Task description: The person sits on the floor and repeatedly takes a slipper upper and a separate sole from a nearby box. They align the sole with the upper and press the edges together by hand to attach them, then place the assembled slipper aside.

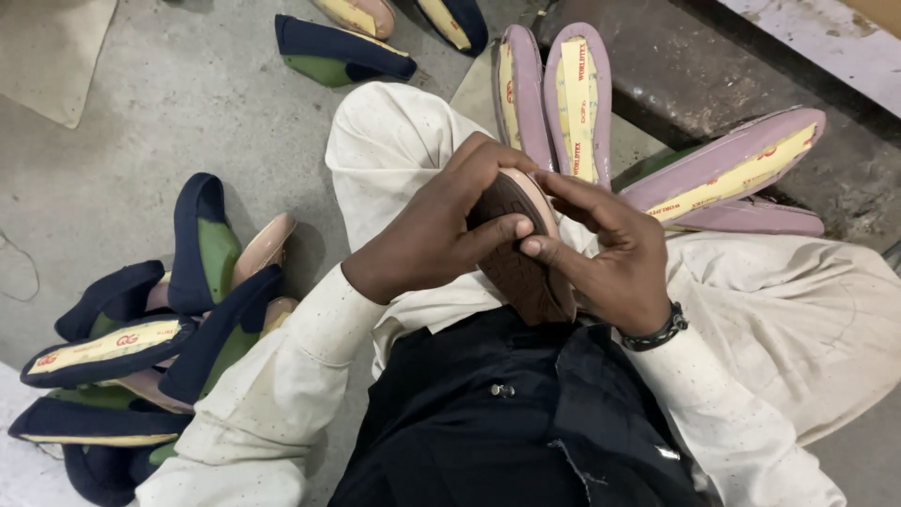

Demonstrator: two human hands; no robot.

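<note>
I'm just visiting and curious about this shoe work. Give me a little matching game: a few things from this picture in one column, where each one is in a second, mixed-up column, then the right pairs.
Things
1. brown sole
2. navy and green shoes
3. mauve insoles with yellow strips
4. black wristband

Places
A. leaning in a row beyond the knee
B. on the wrist of the right hand
C. heaped on the floor at the person's left
D. held between the left hand and the right hand, over the lap

Pairs: 1-D, 2-C, 3-A, 4-B
</note>
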